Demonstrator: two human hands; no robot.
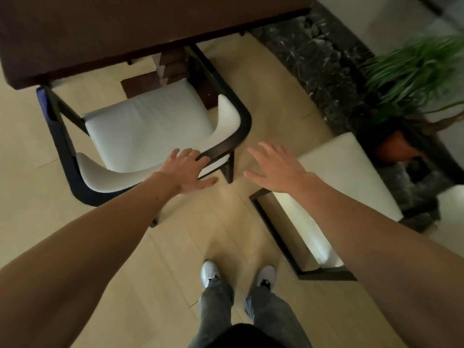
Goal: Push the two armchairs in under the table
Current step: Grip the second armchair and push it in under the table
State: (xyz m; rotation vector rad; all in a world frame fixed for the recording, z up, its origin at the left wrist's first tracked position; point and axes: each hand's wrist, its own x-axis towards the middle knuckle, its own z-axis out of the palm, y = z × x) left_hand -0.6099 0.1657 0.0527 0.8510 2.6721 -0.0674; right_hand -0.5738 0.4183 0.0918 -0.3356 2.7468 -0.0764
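Observation:
A dark wooden table [105,33] fills the top left. One armchair [148,131] with a white seat and a dark curved frame stands angled before it, its front just under the table's edge. My left hand [189,170] rests flat, fingers spread, on the curved back rail of this chair. The second armchair [334,177], white-cushioned with a dark frame, stands to the right, well clear of the table, partly hidden by my right forearm. My right hand [273,168] hovers open in the gap between the two chairs, touching nothing.
A potted green plant [411,79] in a terracotta pot stands at the right on a dark marble strip [311,61]. The table's wooden pedestal [170,66] shows beyond the first chair's seat. My feet in white shoes [238,273] stand on light wooden floor behind the chairs.

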